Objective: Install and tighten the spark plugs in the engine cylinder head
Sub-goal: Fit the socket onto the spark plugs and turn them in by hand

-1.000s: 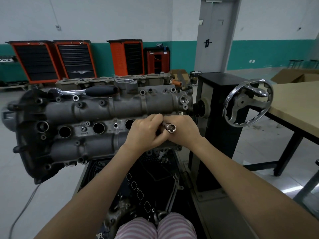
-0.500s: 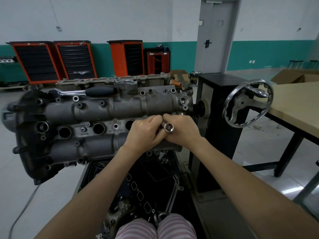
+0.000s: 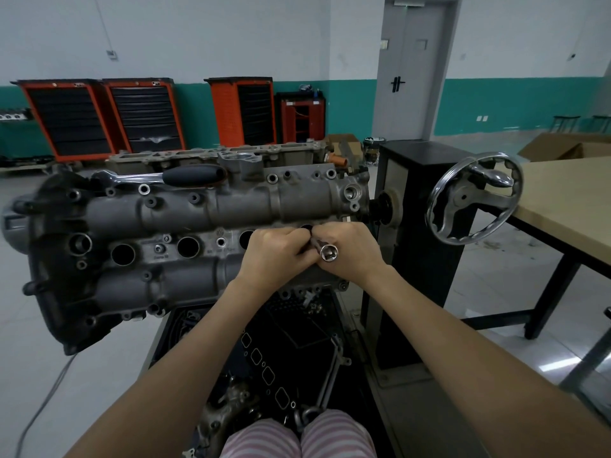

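The grey engine cylinder head [image 3: 211,209] is mounted on a stand, its row of spark plug wells facing me. Three round wells [image 3: 187,246] on the left show as dark holes. My left hand [image 3: 276,256] and my right hand [image 3: 352,251] meet over the rightmost well, both closed around a chrome socket tool [image 3: 328,251]. Its open drive end points toward me. The tool's shaft and any spark plug are hidden by my fingers. A ratchet wrench with a black grip [image 3: 185,175] lies on top of the head.
The stand's chrome handwheel [image 3: 474,198] sticks out right of the head, beside a black column [image 3: 416,206]. A wooden table [image 3: 568,206] stands at the right. A tray of loose engine parts [image 3: 284,355] lies below the head. Orange tool cabinets [image 3: 99,117] line the back wall.
Both hands have stayed at the rightmost well. The socket's open end has shifted slightly between my fingers, and my fingers have regripped it.
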Demonstrator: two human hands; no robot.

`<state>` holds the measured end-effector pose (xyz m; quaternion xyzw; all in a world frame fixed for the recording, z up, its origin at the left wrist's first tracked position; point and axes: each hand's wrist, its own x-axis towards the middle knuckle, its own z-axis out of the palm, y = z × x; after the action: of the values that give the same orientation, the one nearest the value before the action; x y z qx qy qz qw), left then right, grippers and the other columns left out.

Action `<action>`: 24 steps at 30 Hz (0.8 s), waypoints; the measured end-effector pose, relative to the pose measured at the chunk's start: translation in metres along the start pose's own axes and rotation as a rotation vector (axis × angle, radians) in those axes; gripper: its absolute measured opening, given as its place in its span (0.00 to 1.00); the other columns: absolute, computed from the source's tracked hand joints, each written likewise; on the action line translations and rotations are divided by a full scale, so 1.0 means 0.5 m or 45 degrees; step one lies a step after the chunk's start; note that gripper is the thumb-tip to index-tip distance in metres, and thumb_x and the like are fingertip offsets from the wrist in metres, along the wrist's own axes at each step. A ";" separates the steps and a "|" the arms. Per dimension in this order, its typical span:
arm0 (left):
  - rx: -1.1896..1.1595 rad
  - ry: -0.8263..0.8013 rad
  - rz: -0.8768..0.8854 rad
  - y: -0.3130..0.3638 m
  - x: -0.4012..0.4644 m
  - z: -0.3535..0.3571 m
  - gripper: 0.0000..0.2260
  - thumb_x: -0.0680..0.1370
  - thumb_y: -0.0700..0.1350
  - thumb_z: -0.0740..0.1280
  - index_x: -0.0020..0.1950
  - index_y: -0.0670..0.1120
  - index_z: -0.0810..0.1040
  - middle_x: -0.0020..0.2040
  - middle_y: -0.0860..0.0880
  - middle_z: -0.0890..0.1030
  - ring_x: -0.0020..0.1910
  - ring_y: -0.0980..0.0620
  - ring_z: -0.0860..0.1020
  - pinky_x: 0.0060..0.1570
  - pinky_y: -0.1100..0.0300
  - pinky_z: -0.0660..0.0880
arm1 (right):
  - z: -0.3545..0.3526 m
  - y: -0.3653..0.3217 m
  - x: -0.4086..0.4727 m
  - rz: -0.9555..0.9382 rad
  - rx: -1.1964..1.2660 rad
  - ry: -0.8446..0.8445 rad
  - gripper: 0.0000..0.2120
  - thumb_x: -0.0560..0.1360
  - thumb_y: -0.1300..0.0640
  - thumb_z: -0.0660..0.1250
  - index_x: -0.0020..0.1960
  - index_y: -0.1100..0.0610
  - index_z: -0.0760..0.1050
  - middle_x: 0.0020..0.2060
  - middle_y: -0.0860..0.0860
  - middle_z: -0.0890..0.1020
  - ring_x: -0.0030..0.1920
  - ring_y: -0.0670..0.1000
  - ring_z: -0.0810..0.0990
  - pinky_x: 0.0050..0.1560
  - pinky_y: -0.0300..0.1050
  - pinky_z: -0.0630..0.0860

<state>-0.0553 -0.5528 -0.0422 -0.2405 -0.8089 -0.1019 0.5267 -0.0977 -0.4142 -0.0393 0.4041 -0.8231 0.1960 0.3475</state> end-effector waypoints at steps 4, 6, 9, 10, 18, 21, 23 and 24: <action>-0.017 -0.028 0.047 0.000 -0.003 -0.003 0.15 0.70 0.43 0.69 0.27 0.41 0.68 0.22 0.47 0.69 0.19 0.50 0.66 0.26 0.66 0.54 | 0.000 -0.001 0.002 0.025 -0.011 -0.029 0.08 0.67 0.60 0.67 0.33 0.62 0.71 0.26 0.56 0.76 0.26 0.59 0.75 0.25 0.43 0.63; -0.054 -0.050 0.041 0.004 -0.002 -0.006 0.13 0.72 0.45 0.64 0.30 0.41 0.68 0.24 0.47 0.70 0.20 0.49 0.66 0.26 0.65 0.55 | 0.003 -0.001 0.003 0.024 -0.056 -0.034 0.08 0.67 0.59 0.69 0.35 0.62 0.70 0.26 0.56 0.77 0.26 0.60 0.75 0.25 0.43 0.64; -0.095 -0.058 0.009 0.008 -0.001 -0.009 0.12 0.72 0.46 0.62 0.32 0.41 0.68 0.27 0.47 0.69 0.23 0.51 0.63 0.26 0.65 0.56 | 0.004 -0.003 0.005 0.042 -0.096 -0.053 0.09 0.67 0.58 0.69 0.37 0.61 0.70 0.26 0.55 0.77 0.26 0.59 0.75 0.24 0.45 0.67; -0.103 -0.059 -0.001 0.009 0.000 -0.010 0.12 0.72 0.46 0.62 0.32 0.41 0.68 0.28 0.48 0.69 0.24 0.53 0.61 0.26 0.65 0.57 | 0.004 -0.002 0.005 0.033 -0.090 -0.045 0.09 0.67 0.58 0.69 0.36 0.61 0.70 0.26 0.54 0.76 0.25 0.58 0.74 0.24 0.44 0.66; 0.017 -0.033 -0.010 0.004 0.002 -0.006 0.16 0.71 0.49 0.65 0.26 0.42 0.68 0.23 0.46 0.71 0.20 0.47 0.69 0.23 0.64 0.59 | -0.004 -0.001 0.001 0.021 0.007 -0.057 0.08 0.68 0.59 0.64 0.33 0.63 0.73 0.28 0.58 0.77 0.29 0.60 0.76 0.28 0.46 0.66; -0.015 -0.004 0.019 0.001 0.002 -0.005 0.17 0.70 0.47 0.65 0.24 0.41 0.68 0.20 0.45 0.69 0.18 0.47 0.68 0.23 0.65 0.58 | -0.009 -0.006 0.000 0.040 0.026 -0.064 0.09 0.67 0.56 0.61 0.34 0.63 0.71 0.28 0.58 0.77 0.29 0.60 0.76 0.28 0.45 0.65; -0.027 -0.011 0.044 0.004 0.001 -0.007 0.16 0.71 0.45 0.64 0.24 0.41 0.67 0.20 0.45 0.69 0.18 0.47 0.67 0.26 0.66 0.56 | -0.008 -0.005 0.001 0.046 0.005 -0.083 0.09 0.68 0.56 0.63 0.37 0.62 0.70 0.28 0.58 0.77 0.30 0.61 0.76 0.29 0.45 0.64; -0.039 -0.021 0.050 0.006 0.001 -0.008 0.16 0.71 0.45 0.63 0.25 0.41 0.67 0.21 0.46 0.69 0.18 0.47 0.67 0.26 0.66 0.55 | -0.007 -0.003 0.002 0.051 -0.007 -0.095 0.09 0.68 0.56 0.65 0.39 0.62 0.69 0.29 0.57 0.77 0.30 0.61 0.75 0.29 0.45 0.64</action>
<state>-0.0509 -0.5519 -0.0403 -0.2652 -0.8068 -0.1020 0.5181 -0.0955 -0.4138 -0.0359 0.3935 -0.8441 0.1855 0.3135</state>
